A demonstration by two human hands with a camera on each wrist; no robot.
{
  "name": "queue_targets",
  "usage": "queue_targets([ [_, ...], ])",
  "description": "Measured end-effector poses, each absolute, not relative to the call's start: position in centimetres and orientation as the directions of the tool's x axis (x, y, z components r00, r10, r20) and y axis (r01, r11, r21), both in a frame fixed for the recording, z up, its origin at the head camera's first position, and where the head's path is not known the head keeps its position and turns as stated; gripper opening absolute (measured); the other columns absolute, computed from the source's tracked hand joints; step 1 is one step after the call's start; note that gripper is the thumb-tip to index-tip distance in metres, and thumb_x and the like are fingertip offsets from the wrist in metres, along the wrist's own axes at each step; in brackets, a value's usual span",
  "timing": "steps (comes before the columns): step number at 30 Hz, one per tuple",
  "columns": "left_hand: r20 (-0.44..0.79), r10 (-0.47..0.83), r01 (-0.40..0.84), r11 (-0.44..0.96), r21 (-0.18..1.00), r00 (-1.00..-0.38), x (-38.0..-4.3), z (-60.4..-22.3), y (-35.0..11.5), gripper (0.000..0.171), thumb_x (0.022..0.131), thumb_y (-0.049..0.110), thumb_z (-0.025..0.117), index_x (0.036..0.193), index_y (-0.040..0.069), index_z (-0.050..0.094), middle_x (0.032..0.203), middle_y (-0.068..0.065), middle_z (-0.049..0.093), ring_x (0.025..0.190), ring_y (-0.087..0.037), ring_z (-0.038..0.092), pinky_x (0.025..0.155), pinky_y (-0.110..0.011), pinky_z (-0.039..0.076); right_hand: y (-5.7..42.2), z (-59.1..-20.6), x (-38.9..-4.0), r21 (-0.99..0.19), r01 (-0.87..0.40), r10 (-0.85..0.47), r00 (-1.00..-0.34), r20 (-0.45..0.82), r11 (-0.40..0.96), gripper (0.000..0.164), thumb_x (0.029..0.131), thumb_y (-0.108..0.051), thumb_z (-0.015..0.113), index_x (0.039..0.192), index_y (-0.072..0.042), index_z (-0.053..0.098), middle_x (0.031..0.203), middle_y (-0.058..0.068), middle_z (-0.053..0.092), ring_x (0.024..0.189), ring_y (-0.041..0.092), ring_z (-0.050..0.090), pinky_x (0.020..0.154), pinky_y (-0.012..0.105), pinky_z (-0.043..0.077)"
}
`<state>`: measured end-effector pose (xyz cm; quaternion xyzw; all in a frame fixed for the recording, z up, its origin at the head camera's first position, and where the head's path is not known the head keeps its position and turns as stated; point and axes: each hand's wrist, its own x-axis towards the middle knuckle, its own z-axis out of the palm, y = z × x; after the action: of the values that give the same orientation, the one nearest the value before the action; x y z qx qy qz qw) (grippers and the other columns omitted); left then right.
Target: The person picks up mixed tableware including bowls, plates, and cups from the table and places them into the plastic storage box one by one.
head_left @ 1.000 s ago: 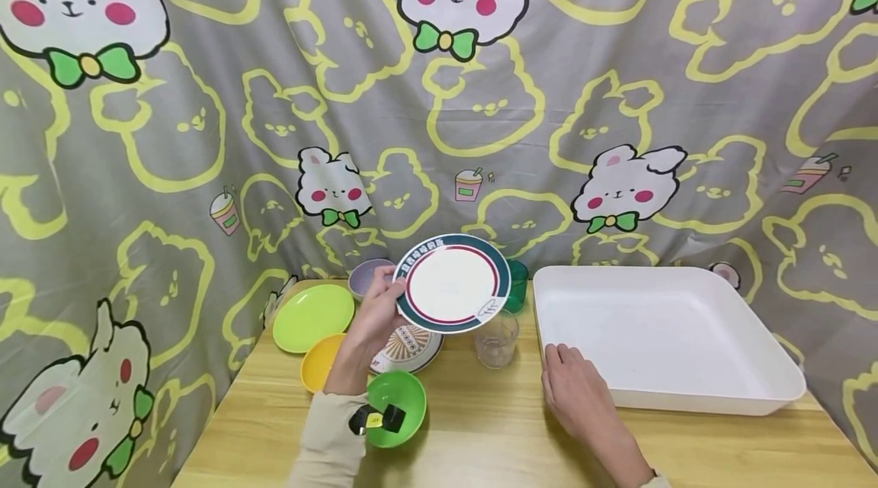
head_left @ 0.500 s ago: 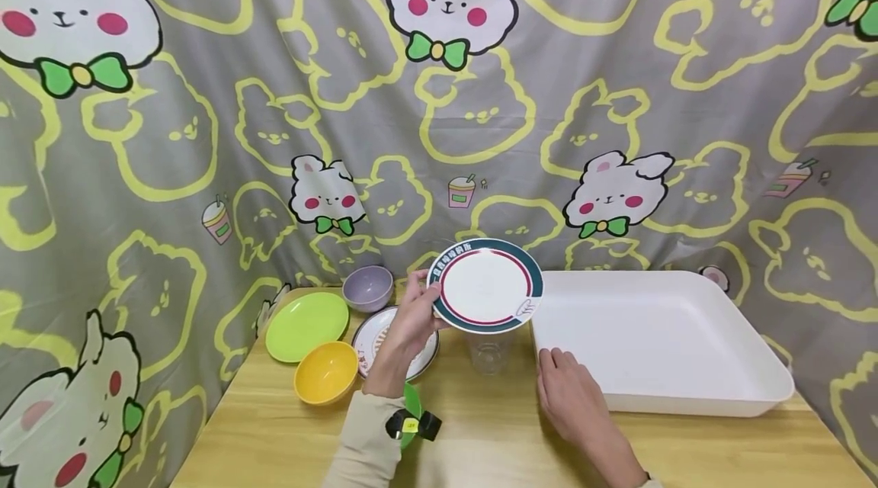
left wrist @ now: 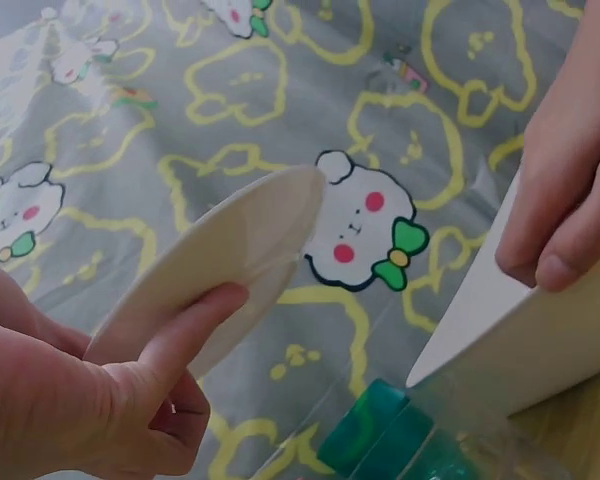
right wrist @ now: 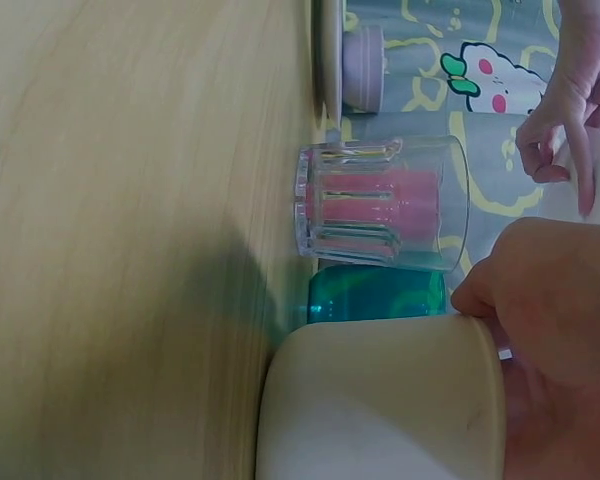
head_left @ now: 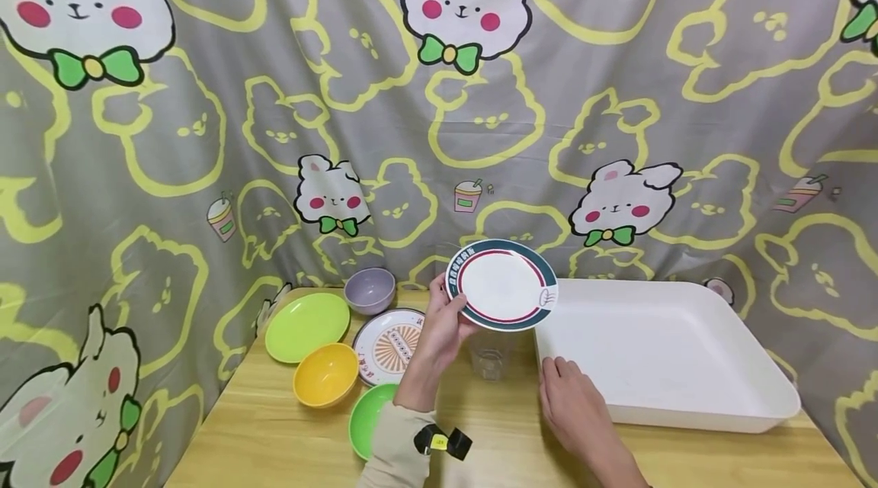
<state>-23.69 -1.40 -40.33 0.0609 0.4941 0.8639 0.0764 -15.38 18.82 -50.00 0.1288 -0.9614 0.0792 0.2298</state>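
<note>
My left hand (head_left: 442, 320) pinches the left edge of a round white plate (head_left: 506, 286) with a dark teal rim and a red ring. The plate is raised and tilted, overlapping the left edge of a large white rectangular tub (head_left: 665, 354) in the head view. In the left wrist view the plate's pale underside (left wrist: 230, 240) shows. My right hand (head_left: 576, 408) grips the tub's near left rim, its fingers bent over it. Below the plate stands a clear glass (head_left: 488, 362). A teal-green cup (right wrist: 380, 292) is between the glass and the tub in the right wrist view.
On the left of the wooden table are a lime-green plate (head_left: 306, 328), a purple bowl (head_left: 370, 291), an orange bowl (head_left: 325, 375), a patterned white plate (head_left: 392, 345) and a green bowl (head_left: 369, 418). Something pink (right wrist: 410, 205) shows through the glass. A printed curtain (head_left: 384, 122) hangs behind.
My left hand has carried the teal-rimmed plate rightward, from above the patterned plate to the tub's left edge. My right hand has stayed on the tub's rim.
</note>
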Motion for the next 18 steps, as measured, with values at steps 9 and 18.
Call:
queue_targets([
  [9, 0.054, 0.219, -0.086, -0.584, 0.807, -0.974, -23.4, -41.4, -1.2, 0.059, 0.105, -0.005, 0.032, 0.158, 0.014, 0.014, 0.164, -0.026, 0.023, 0.136, -0.048, 0.046, 0.101, -0.061, 0.049, 18.6, -49.3, -15.5, -0.218, -0.243, -0.154, -0.921, 0.359, 0.945, 0.019, 0.104, -0.021, 0.058, 0.094, -0.005, 0.059, 0.081, 0.004, 0.048, 0.074, 0.023, 0.048, 0.061, 0.037, 0.048],
  [18, 0.067, 0.228, -0.09, -0.615, 0.783, -0.971, -23.3, -41.9, -0.5, 0.061, 0.104, -0.006, 0.035, 0.158, 0.015, 0.016, 0.165, -0.025, 0.021, 0.136, -0.049, 0.045, 0.099, -0.061, 0.05, 21.2, -46.6, -16.8, -0.566, -0.241, 0.007, -0.916, 0.4, 0.788, 0.042, 0.108, -0.025, 0.052, 0.138, 0.005, 0.052, 0.122, 0.021, 0.062, 0.106, 0.035, 0.063, 0.082, 0.049, 0.058],
])
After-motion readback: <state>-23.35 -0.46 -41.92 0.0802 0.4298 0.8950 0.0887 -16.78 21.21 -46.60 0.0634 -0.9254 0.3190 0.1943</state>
